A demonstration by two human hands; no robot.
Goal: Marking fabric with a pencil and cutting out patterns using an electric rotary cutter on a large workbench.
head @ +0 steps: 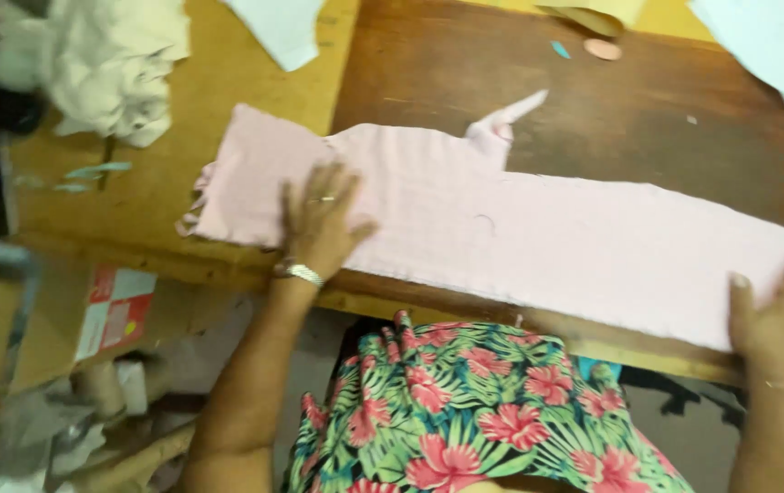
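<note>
my left hand (319, 217) lies flat and open on the pink cloth (501, 228), fingers spread. my right hand (780, 315) presses flat on its far end. both pin the long strip smooth along the wooden table (593, 100) edge.

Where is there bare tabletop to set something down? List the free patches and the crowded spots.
Free: the dark wooden table beyond the pink fabric, up to the pale cloth pieces at the far edge. Also the lighter board between the crumpled white cloth and the fabric's left end. Crowded: the near edge, where the left hand and right hand press the fabric flat.
</note>
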